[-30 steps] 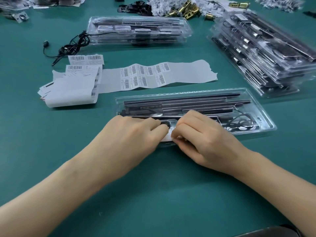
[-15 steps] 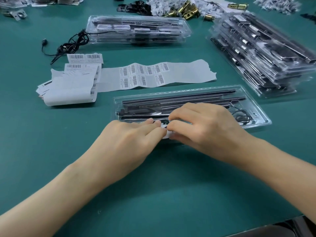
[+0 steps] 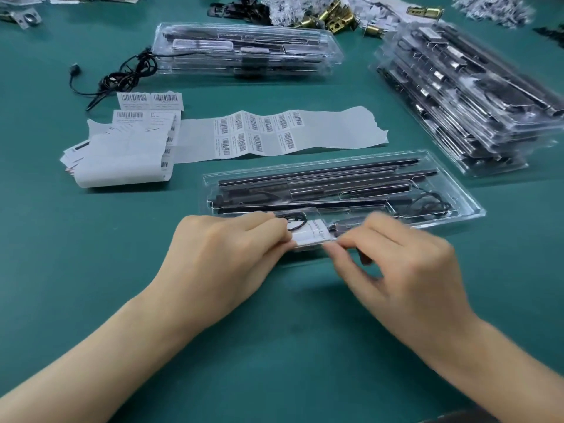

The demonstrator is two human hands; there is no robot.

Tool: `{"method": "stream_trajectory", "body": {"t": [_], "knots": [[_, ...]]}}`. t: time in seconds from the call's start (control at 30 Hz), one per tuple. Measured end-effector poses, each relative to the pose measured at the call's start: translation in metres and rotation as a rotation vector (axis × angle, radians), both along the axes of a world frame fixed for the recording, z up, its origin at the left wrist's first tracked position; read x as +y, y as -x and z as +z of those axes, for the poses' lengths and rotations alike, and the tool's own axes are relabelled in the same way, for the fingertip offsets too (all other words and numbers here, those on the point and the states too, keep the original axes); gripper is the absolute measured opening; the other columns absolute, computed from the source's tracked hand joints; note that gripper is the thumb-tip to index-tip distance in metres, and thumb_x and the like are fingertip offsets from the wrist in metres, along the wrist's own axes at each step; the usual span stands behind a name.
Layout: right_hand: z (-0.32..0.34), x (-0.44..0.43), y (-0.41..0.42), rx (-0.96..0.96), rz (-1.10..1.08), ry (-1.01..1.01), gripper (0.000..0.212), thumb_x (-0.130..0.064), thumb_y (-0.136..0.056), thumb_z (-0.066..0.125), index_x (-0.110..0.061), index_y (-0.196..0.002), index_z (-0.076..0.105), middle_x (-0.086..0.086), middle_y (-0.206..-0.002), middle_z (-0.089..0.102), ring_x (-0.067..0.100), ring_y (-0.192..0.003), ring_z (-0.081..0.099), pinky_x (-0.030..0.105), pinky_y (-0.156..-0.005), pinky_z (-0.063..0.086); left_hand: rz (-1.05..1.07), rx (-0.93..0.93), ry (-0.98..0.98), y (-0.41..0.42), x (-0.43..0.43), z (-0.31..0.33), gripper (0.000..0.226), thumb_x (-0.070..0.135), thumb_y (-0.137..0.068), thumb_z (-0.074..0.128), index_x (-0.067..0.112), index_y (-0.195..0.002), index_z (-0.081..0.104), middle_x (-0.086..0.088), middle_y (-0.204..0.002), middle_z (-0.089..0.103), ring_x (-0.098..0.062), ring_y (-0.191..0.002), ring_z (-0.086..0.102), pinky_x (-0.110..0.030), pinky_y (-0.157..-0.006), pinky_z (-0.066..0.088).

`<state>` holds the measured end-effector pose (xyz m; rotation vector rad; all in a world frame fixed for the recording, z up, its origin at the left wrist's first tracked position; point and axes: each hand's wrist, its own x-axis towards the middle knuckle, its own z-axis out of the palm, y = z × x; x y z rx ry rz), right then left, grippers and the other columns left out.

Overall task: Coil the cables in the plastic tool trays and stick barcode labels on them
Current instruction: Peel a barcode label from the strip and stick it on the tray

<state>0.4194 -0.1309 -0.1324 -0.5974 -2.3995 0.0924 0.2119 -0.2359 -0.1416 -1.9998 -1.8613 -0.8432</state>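
Fingers curled in, the left hand (image 3: 225, 261) and blurred right hand (image 3: 406, 270) each pinch an end of a white label (image 3: 308, 237) at the clear tray (image 3: 464, 190)'s near edge, a looped black cable (image 3: 295, 221) just beyond the fingertips, label strips (image 3: 274, 135) and tray stacks (image 3: 476, 105) farther off on the green table (image 3: 91, 270).

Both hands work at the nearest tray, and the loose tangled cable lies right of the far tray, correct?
No. The head view shows the tangled cable left of the far tray. The left hand and right hand work at the nearest tray.
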Motion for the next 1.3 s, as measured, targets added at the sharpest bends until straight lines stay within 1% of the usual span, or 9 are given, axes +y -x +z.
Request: {"method": "stream_trajectory", "body": {"t": [0.1,0.2,0.3,0.4,0.63,0.73,0.93,1.1,1.3], "knots": [[-0.007,-0.023,-0.005,-0.044,-0.283,0.449,0.025,-0.047,-0.098,0.061,-0.03,-0.104,0.078,-0.012,-0.054,0.054,0.01,-0.056,0.052,0.027,-0.058,0.044,0.031,0.0,-0.031,-0.003,0.003,0.001,0.025,0.032,-0.101,0.062,0.021,-0.08,0.071,0.01,-0.081,0.073,-0.024,-0.059,0.07,-0.034,-0.04,0.045],[-0.013,-0.032,-0.003,0.044,-0.368,0.853,0.033,-0.048,-0.096,0.059,-0.038,-0.126,0.068,-0.009,-0.058,0.066,0.008,-0.049,0.055,0.02,-0.051,0.041,0.05,0.005,-0.033,-0.007,0.003,-0.001,0.026,0.032,-0.101,0.062,0.021,-0.079,0.069,0.01,-0.079,0.072,-0.022,-0.055,0.066,-0.034,-0.038,0.042],[-0.009,-0.04,0.002,0.362,-0.352,1.14,0.015,-0.035,-0.1,0.062,-0.039,-0.108,0.073,-0.001,-0.058,0.066,0.012,-0.035,0.043,0.023,-0.042,0.035,0.042,-0.011,-0.034,-0.008,0.003,-0.002,0.025,0.03,-0.1,0.063,0.021,-0.078,0.069,0.01,-0.079,0.072,-0.022,-0.057,0.067,-0.033,-0.038,0.042],[-0.004,-0.043,0.006,0.472,-0.368,1.106,0.012,-0.03,-0.099,0.065,-0.036,-0.095,0.075,0.001,-0.059,0.064,0.015,-0.033,0.042,0.019,-0.038,0.033,0.042,-0.018,-0.023,-0.01,0.002,-0.002,0.024,0.029,-0.099,0.064,0.02,-0.077,0.068,0.009,-0.078,0.072,-0.023,-0.054,0.066,-0.033,-0.038,0.043],[-0.002,-0.043,0.018,0.567,-0.354,1.485,0.02,-0.022,-0.102,0.062,-0.029,-0.119,0.069,0.004,-0.067,0.07,0.014,-0.033,0.043,0.018,-0.035,0.029,0.065,-0.019,0.008,-0.012,0.002,-0.001,0.025,0.029,-0.099,0.061,0.018,-0.078,0.067,0.005,-0.069,0.065,-0.026,-0.047,0.055,-0.034,-0.037,0.042],[-0.001,-0.045,0.025,0.595,-0.358,1.519,0.022,-0.019,-0.103,0.061,-0.029,-0.122,0.064,0.005,-0.068,0.072,0.014,-0.032,0.045,0.018,-0.034,0.028,0.073,-0.023,0.011,-0.012,0.002,-0.001,0.027,0.03,-0.1,0.06,0.017,-0.077,0.067,0.004,-0.066,0.063,-0.027,-0.046,0.054,-0.034,-0.037,0.042],[0.001,-0.031,0.029,0.544,-0.437,1.495,0.008,-0.015,-0.098,0.066,-0.014,-0.094,0.074,0.0,-0.055,0.059,0.013,-0.032,0.041,0.016,-0.035,0.027,0.068,-0.037,0.013,-0.012,0.001,-0.003,0.028,0.031,-0.1,0.059,0.018,-0.077,0.068,0.004,-0.065,0.061,-0.026,-0.045,0.052,-0.034,-0.037,0.041],[0.003,-0.027,0.028,0.414,-0.416,1.514,0.019,-0.021,-0.096,0.071,-0.009,-0.081,0.07,0.0,-0.055,0.058,0.013,-0.034,0.044,0.017,-0.035,0.027,0.062,-0.061,0.001,-0.012,0.001,-0.002,0.023,0.03,-0.098,0.062,0.019,-0.079,0.068,0.007,-0.067,0.064,-0.024,-0.047,0.057,-0.034,-0.038,0.042],[0.01,-0.032,-0.008,0.435,-0.496,1.506,0.025,-0.014,-0.096,0.054,-0.01,-0.072,0.056,0.006,-0.057,0.056,0.019,-0.039,0.051,0.022,-0.032,0.027,0.053,-0.085,-0.016,-0.012,0.001,-0.003,0.022,0.029,-0.099,0.062,0.02,-0.08,0.069,0.008,-0.071,0.066,-0.025,-0.048,0.057,-0.034,-0.037,0.042]]}}
